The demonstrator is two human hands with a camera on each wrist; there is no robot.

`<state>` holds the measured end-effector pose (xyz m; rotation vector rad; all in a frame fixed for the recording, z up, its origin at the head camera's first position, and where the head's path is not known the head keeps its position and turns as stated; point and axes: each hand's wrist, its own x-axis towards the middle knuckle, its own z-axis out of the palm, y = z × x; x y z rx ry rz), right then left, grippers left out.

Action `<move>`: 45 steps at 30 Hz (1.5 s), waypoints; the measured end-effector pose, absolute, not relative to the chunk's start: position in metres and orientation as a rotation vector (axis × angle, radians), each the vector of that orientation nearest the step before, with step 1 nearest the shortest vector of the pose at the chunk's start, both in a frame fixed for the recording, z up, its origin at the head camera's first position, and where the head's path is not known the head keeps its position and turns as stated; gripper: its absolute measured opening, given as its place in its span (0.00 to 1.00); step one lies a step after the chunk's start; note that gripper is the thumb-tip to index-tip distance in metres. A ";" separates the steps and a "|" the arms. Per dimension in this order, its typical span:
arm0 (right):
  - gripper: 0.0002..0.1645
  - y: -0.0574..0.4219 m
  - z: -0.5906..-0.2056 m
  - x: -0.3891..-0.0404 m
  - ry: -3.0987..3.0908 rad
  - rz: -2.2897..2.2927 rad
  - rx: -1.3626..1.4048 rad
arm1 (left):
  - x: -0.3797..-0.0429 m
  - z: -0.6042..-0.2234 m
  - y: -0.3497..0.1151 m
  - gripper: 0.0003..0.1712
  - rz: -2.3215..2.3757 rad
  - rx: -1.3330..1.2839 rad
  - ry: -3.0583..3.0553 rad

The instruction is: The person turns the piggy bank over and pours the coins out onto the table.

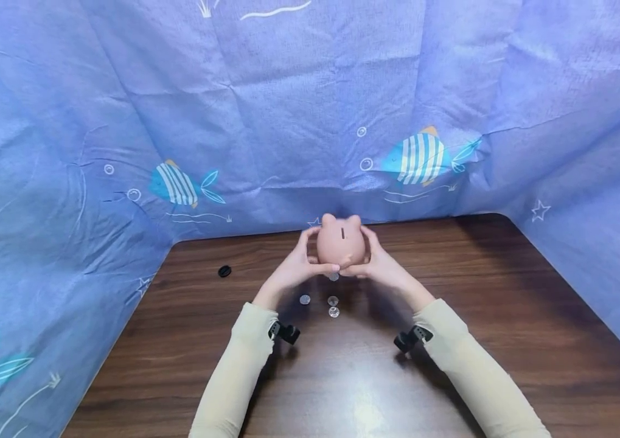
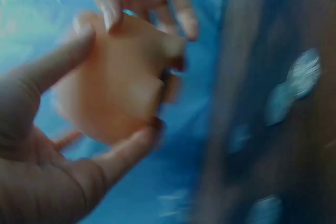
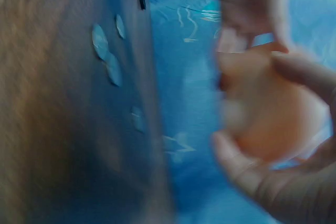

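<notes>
Left hand point(image 1: 294, 266) and right hand point(image 1: 385, 266) — fingers point(image 1: 308, 233) curled — grip a pink piggy bank point(image 1: 341, 244).

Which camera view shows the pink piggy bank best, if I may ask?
The head view: the piggy bank is sharpest there, its dark slot plain to see. Both wrist views show it closer but blurred, with fingers covering parts.

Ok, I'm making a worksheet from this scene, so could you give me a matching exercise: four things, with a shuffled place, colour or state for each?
1. piggy bank
2. black disc
3. coins
4. cloth

A. blue, printed with striped fish
B. held between the left hand and the right hand
C. silvery, loosely grouped on the table
D. lying by itself, out to the left of the left hand

Pairs: 1-B, 2-D, 3-C, 4-A
</notes>
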<state>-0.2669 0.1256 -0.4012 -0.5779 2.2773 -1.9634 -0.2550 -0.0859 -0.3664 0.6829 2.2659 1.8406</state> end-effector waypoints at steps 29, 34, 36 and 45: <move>0.62 0.124 -0.354 -0.239 2.631 -2.045 -1.059 | -0.259 -0.367 -0.075 0.57 1.944 1.072 2.584; 0.61 0.122 -0.362 -0.240 2.606 -2.005 -1.002 | -0.255 -0.372 -0.075 0.55 1.867 1.016 2.605; 0.62 0.123 -0.376 -0.248 2.493 -1.963 -0.810 | -0.263 -0.390 -0.075 0.56 1.815 0.781 2.525; 0.66 0.129 -0.422 -0.278 2.222 -1.904 -0.410 | -0.280 -0.414 -0.076 0.59 1.757 0.407 2.300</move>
